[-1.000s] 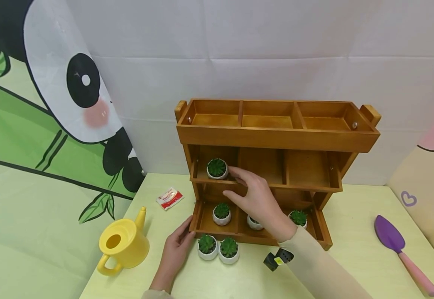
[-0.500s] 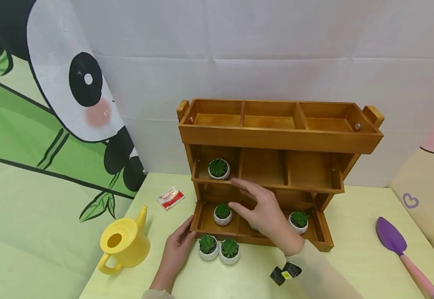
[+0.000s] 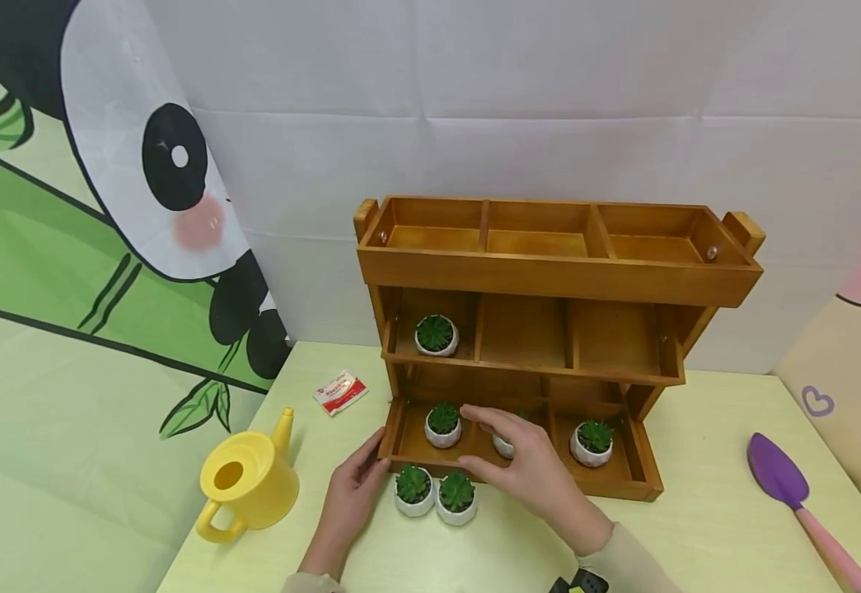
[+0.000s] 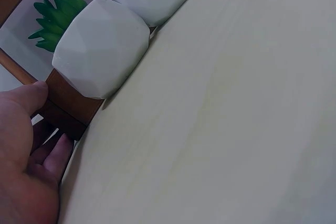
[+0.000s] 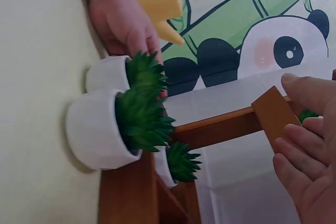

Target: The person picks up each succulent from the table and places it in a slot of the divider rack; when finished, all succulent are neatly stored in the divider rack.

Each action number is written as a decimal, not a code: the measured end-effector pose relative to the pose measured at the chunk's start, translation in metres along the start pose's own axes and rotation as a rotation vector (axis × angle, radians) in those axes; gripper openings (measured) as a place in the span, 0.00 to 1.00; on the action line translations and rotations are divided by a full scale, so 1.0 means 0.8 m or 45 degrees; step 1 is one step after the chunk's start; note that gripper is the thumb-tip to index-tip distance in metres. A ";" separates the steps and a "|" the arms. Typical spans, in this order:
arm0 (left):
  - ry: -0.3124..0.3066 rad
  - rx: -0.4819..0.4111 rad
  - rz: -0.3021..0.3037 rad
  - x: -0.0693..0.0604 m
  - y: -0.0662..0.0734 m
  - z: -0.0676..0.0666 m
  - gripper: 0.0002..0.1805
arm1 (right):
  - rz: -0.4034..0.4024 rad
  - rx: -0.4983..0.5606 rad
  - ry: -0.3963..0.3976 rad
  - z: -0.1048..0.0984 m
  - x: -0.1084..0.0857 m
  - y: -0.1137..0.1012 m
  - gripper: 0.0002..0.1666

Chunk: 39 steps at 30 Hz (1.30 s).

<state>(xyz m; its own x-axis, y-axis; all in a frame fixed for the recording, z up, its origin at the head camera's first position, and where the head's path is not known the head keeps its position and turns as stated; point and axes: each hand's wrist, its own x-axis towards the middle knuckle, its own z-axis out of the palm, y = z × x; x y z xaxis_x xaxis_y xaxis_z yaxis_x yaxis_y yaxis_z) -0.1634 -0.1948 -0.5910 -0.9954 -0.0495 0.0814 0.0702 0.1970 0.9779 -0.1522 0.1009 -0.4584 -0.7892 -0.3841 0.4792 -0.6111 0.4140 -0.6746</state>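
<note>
A wooden three-tier shelf (image 3: pixel 556 276) stands on the table. My left hand (image 3: pixel 351 500) grips the bottom tier's left front corner, thumb on the edge in the left wrist view (image 4: pixel 26 150). My right hand (image 3: pixel 537 478), fingers spread and holding nothing, hovers before the bottom tier, partly hiding its middle potted succulent (image 3: pixel 503 445). Other succulents sit in that tier at left (image 3: pixel 442 426) and right (image 3: pixel 591 443), and one in the middle tier's left compartment (image 3: pixel 437 335). Two potted succulents (image 3: pixel 414 492) (image 3: pixel 456 498) stand side by side on the table before the shelf.
A yellow watering can (image 3: pixel 250 478) stands at the left, with a red and white packet (image 3: pixel 340 393) behind it. A purple trowel with a pink handle (image 3: pixel 778 469) lies at the far right. A white curtain (image 3: pixel 549 99) hangs behind the shelf.
My right hand has moved away from the middle-tier succulent, down and toward the table's front. My left hand stays on the shelf corner. The view has shifted slightly.
</note>
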 end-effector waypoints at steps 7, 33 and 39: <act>-0.016 -0.016 0.015 0.000 0.002 0.000 0.28 | 0.097 -0.009 -0.071 0.014 -0.023 0.007 0.38; -0.021 0.023 0.016 0.000 0.001 -0.001 0.28 | 0.280 -0.030 -0.095 0.044 -0.083 0.042 0.39; -0.014 0.021 0.008 -0.001 0.002 -0.002 0.28 | 0.315 -0.019 -0.089 0.050 -0.090 0.050 0.38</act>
<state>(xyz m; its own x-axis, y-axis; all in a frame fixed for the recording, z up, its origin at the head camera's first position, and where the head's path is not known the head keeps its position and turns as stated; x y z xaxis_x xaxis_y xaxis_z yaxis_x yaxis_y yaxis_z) -0.1627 -0.1957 -0.5896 -0.9956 -0.0375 0.0856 0.0757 0.2135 0.9740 -0.1174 0.1121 -0.5421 -0.9091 -0.3252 0.2603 -0.4011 0.5142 -0.7581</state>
